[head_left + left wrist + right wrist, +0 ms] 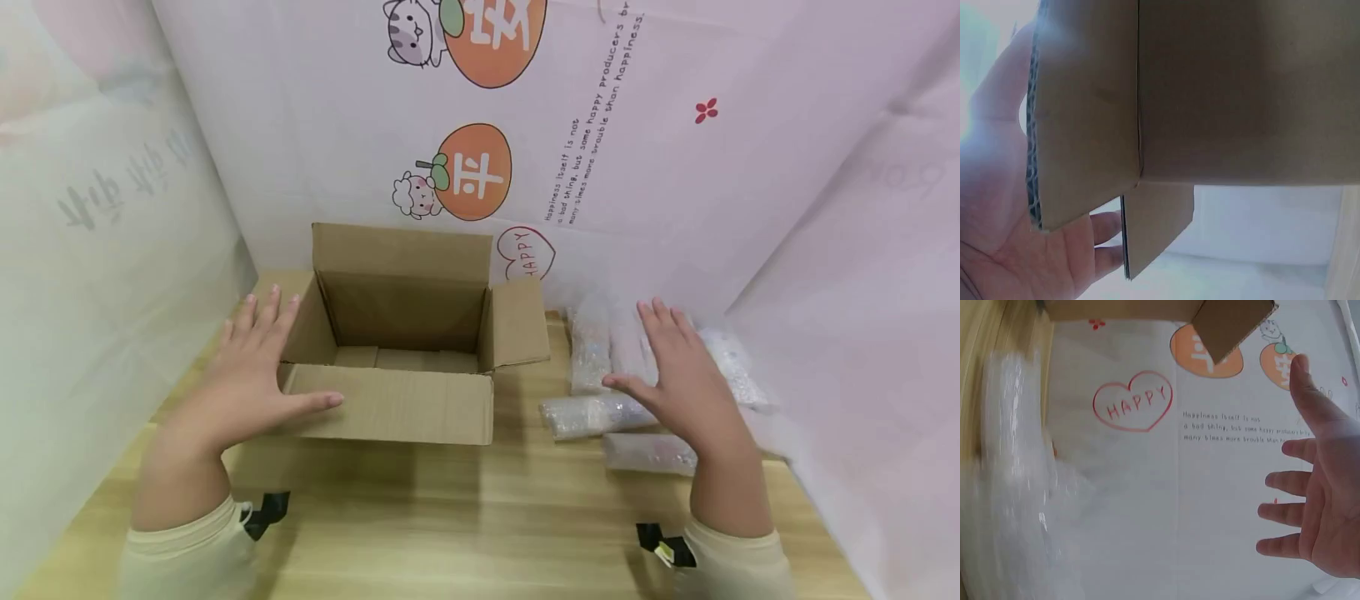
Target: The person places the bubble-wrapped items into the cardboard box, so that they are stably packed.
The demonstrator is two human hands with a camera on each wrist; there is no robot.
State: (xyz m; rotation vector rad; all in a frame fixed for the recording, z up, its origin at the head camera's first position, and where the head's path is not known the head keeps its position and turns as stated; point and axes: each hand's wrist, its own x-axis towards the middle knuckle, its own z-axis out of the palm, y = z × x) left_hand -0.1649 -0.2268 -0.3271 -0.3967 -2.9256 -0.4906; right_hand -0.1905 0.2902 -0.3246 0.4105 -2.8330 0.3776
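Observation:
An open cardboard box (405,312) stands on the wooden table, its flaps folded outward. My left hand (251,375) is spread at the box's left side, the fingers over the left flap and the thumb over the front flap (412,408). In the left wrist view two flaps partly hide that palm (997,194); I cannot tell whether it touches the cardboard. With nothing in it, my right hand (686,379) hovers with straight, spread fingers above several bubble-wrapped packages (596,415), right of the box. In the right wrist view the wrapping (1016,487) is blurred.
White printed cloth (622,150) hangs behind the box and along both sides of the table. Bare wooden tabletop (450,517) lies in front of the box. A black strap end (266,512) sticks out near the left sleeve, another (678,550) near the right.

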